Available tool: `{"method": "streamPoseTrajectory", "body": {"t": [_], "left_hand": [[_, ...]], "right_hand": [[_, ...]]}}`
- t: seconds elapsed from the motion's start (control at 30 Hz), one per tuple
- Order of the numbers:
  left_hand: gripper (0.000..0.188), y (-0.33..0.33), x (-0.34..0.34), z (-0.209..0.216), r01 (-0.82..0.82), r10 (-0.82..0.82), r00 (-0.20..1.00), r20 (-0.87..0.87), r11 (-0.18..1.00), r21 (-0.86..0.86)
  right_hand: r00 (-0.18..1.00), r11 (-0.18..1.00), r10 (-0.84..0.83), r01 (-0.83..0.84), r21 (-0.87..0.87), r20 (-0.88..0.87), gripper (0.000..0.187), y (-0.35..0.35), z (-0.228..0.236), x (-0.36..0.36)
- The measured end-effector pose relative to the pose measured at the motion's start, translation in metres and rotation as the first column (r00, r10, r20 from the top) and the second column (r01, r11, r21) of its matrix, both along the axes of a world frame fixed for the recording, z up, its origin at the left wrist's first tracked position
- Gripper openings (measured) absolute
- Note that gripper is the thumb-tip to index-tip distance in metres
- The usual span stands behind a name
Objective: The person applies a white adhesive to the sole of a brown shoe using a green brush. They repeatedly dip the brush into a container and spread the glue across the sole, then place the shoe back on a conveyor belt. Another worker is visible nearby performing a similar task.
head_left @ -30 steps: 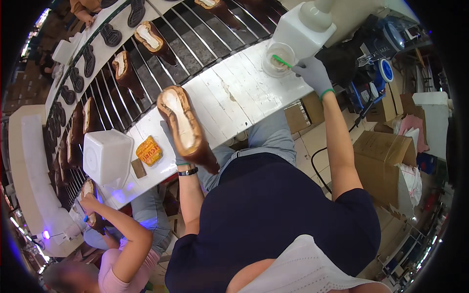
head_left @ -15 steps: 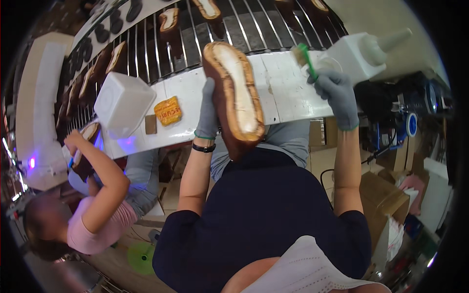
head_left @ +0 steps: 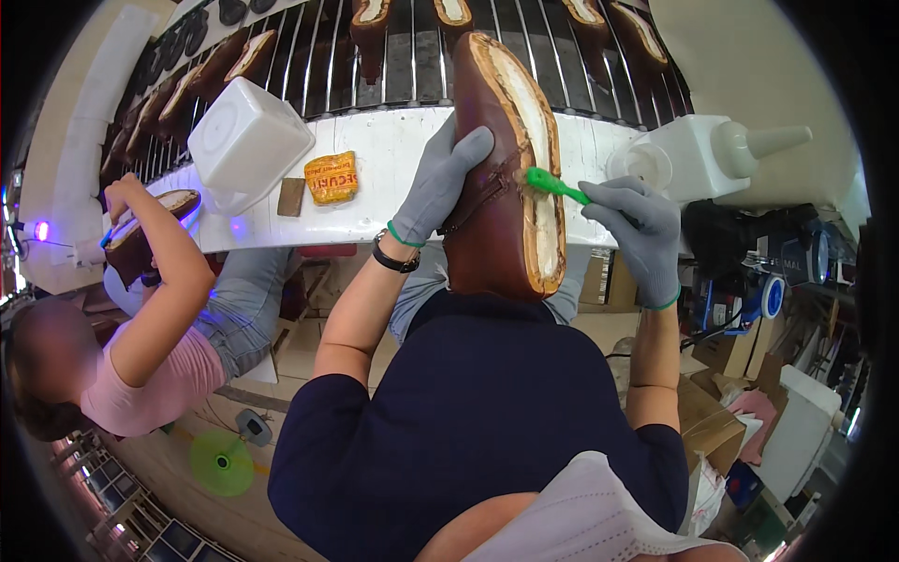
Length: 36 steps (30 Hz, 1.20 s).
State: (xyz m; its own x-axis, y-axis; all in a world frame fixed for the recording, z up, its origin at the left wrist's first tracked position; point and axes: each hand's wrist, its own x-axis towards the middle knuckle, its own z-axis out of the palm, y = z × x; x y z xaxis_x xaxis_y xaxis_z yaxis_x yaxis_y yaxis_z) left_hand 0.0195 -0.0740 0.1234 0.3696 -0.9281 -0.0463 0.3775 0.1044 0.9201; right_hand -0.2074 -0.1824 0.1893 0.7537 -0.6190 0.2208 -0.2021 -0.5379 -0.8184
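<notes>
Gloved left hand (head_left: pixel 438 180) grips the brown shoe (head_left: pixel 492 225) in front of me, thumb along its side; gloved right hand (head_left: pixel 646 229) has its fingers pinched round the green brush (head_left: pixel 560 186). A second ago that brush was in the clear cup (head_left: pixel 648 166) just beyond my right hand, then up in the air; now its head is at the edge where upper and pale underside meet (the shoe has tipped too, showing me more brown side). So the brushwork has gone from cup to shoe. The bristles blur against the leather, and I can't tell whether they touch. My left fingers are mostly hidden behind the shoe, and I can't make out what the cup holds. Past both hands, some other shoes (head_left: pixel 371 39) on the rack (head_left: pixel 415 56) are cut off at the top.
</notes>
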Motion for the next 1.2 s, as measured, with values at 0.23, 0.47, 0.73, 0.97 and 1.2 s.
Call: {"method": "streamPoseTrajectory", "body": {"t": [0.23, 0.47, 0.73, 0.97, 1.2], "left_hand": [[0.075, 0.003, -0.005, 0.008, 0.048, -0.05, 0.974, 0.219, 0.999, 0.013], [0.089, 0.006, -0.006, 0.003, 0.02, -0.029, 0.886, 0.463, 1.0, 0.024], [0.095, 0.011, -0.007, 0.015, -0.011, -0.097, 0.696, 0.711, 0.989, 0.146], [0.092, 0.007, -0.004, 0.002, 0.026, -0.078, 0.795, 0.601, 0.995, 0.094], [0.085, 0.005, -0.001, -0.002, 0.112, -0.106, 0.945, 0.31, 0.994, 0.0]], "right_hand": [[0.992, 0.985, -0.054, 0.072, -0.159, 0.116, 0.02, -0.013, -0.003, 0.018], [0.984, 0.975, -0.058, 0.092, -0.203, 0.168, 0.021, -0.034, 0.0, 0.037], [0.97, 0.984, -0.14, 0.159, -0.082, 0.199, 0.021, -0.057, 0.005, 0.053], [0.998, 0.996, 0.052, -0.054, 0.074, 0.022, 0.02, -0.082, 0.024, 0.049], [0.927, 0.95, 0.306, -0.312, 0.006, -0.217, 0.019, -0.084, 0.038, 0.036]]}}
